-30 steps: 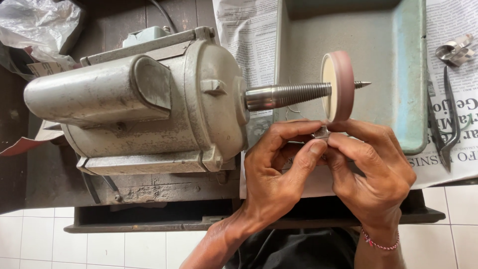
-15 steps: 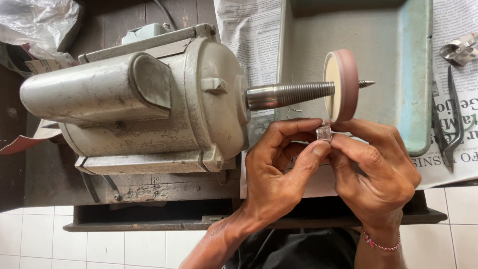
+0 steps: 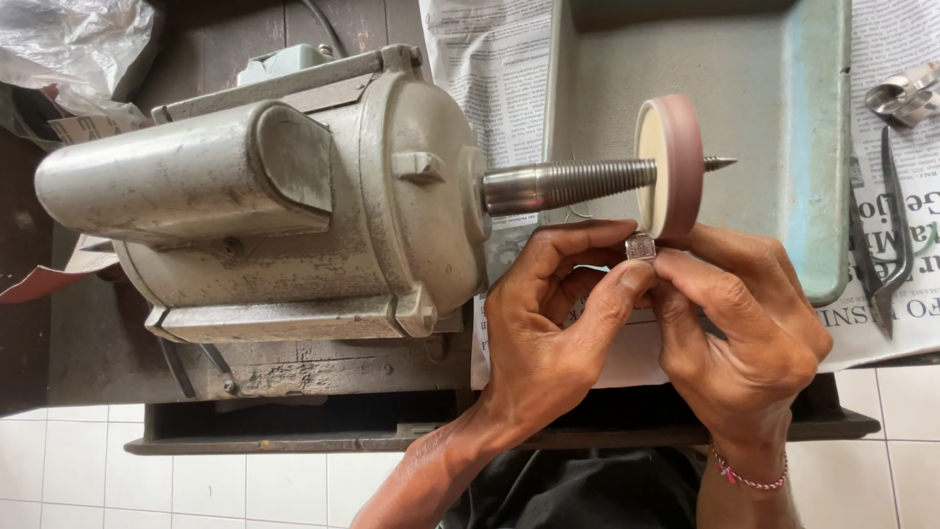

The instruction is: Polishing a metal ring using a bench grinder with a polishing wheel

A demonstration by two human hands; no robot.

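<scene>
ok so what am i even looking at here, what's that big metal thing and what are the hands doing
The picture comes from a camera worn on a person's head, looking down at their own two hands. The big grey metal body is a bench motor lying on a dark wooden bench. A threaded, tapered spindle sticks out of its side, and a pinkish round wheel sits on it. The left hand and the right hand together pinch a small silvery metal piece just below the wheel's edge; whether it touches the wheel is hard to tell. Behind the wheel stands a grey tray, with newspaper under it. Dark tweezers lie at the right.
</scene>
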